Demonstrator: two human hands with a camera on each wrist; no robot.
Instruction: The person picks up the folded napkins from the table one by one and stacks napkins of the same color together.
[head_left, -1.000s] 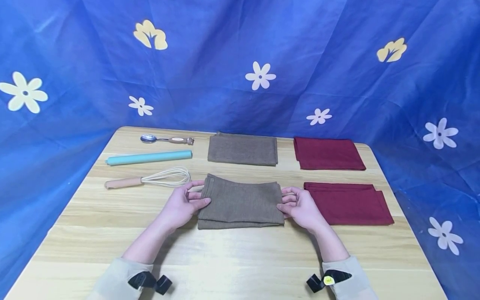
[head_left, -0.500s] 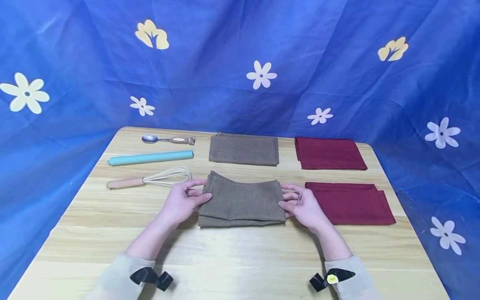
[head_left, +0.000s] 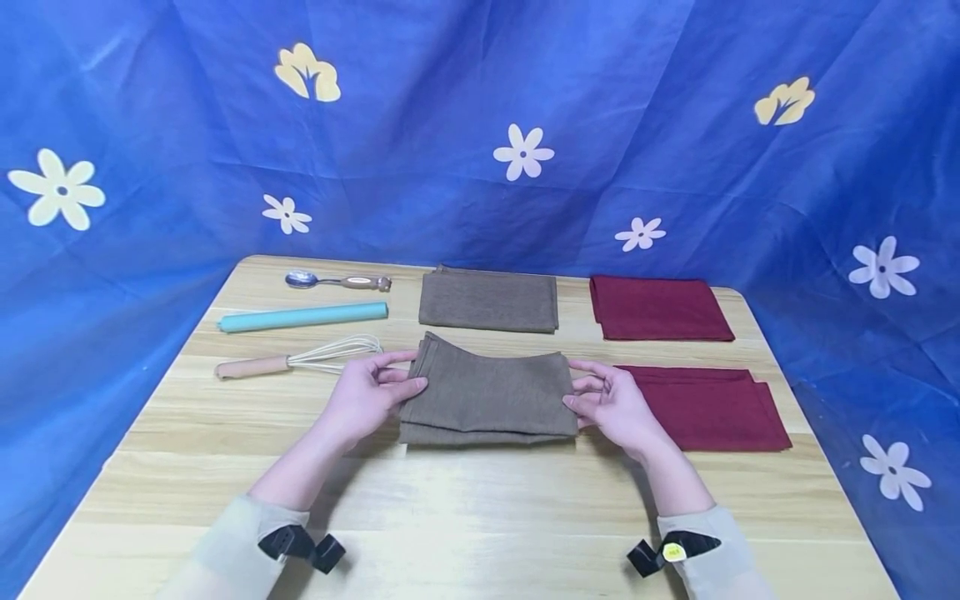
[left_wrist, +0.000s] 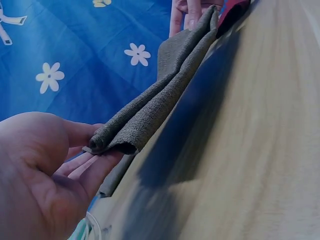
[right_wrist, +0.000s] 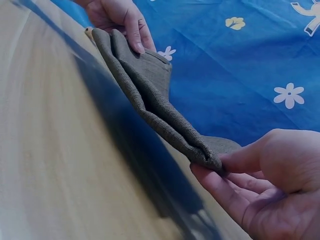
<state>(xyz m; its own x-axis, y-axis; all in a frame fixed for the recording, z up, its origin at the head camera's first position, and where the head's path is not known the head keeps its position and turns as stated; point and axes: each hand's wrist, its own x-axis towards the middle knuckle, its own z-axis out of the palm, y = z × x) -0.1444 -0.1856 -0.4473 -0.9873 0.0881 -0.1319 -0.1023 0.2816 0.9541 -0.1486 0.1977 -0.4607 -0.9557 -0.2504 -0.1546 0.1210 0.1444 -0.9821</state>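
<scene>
A folded grey-brown cloth hangs between both hands, its middle sagging slightly and a shadow beneath it on the table. My left hand pinches its left end, thumb on top and fingers below. At the opposite end my right hand holds it the same way. Both wrist views show the rolled front folds of the cloth lifted off the wood. Just behind lies a second folded grey-brown cloth, flat on the table.
Two folded dark red cloths lie at the right, a rear one and a front one partly behind my right hand. At the left are a spoon, a turquoise stick and a whisk. Blue curtain surrounds the table.
Both hands have raised the grey-brown cloth off the table and moved it slightly away from me and to the right. My left hand now overlaps the whisk's wires.
</scene>
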